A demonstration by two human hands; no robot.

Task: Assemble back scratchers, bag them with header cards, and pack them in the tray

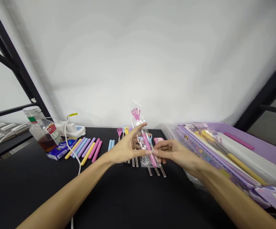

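A pink back scratcher (148, 145) with a hand-shaped head lies inside a clear plastic bag (145, 161), tilted with its head up and to the left. My left hand (128, 146) holds the bag from the left, thumb in front and index finger stretched upward. From the right, my right hand (170, 152) pinches the bag near the pink handle, its thumb tip close to the left one. Behind my hands lie several metal scratcher rods (157, 171) with coloured hand-shaped heads, partly hidden.
Coloured handles (87, 151) lie in a row at left, with two blue ones (111, 145) nearer the middle. A bottle (43, 130), a blue packet (61, 149), a power strip (80, 130) and a white cable stand left. A purple box (223, 127) holding bagged scratchers occupies the right.
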